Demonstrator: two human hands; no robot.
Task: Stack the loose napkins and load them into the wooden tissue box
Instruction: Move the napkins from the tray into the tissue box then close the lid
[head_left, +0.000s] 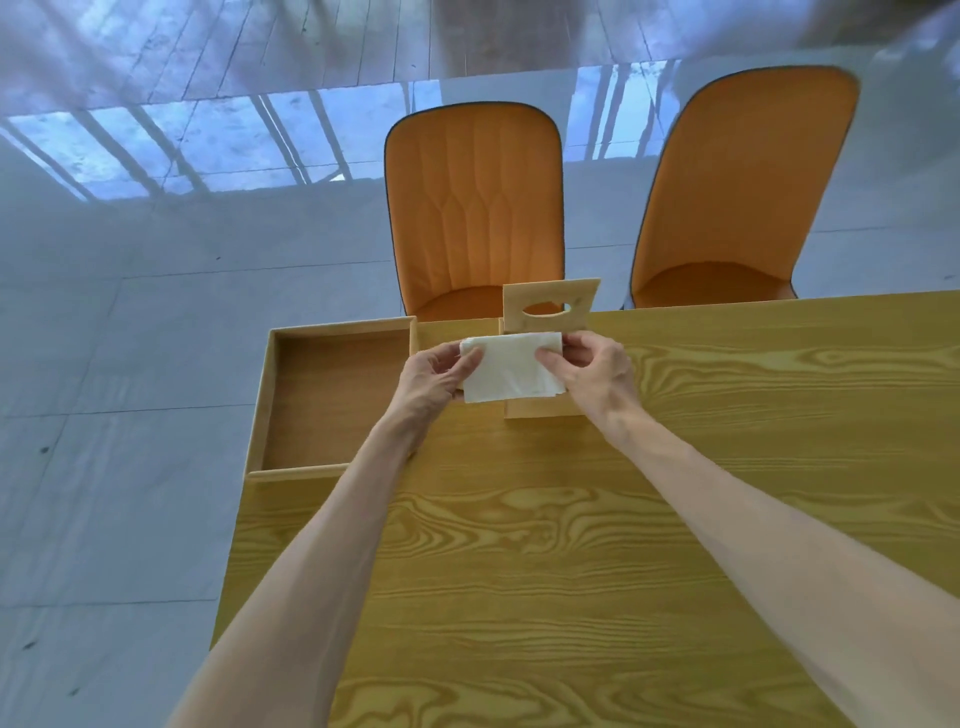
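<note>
A stack of white napkins (511, 369) hangs between both hands near the table's far edge. My left hand (434, 382) pinches its left end and my right hand (592, 371) pinches its right end. Right behind and under the stack stands the wooden tissue box (540, 409), its lid (550, 306) with an oval slot raised upright at the back. The napkins hide most of the box's opening, so I cannot tell what is inside it.
A shallow wooden tray (332, 395) lies at the table's far left corner, overhanging the edge a little. The wood-grain table (597, 545) stretches toward me. Two orange chairs, a left one (475, 208) and a right one (737, 192), stand beyond the far edge on a tiled floor.
</note>
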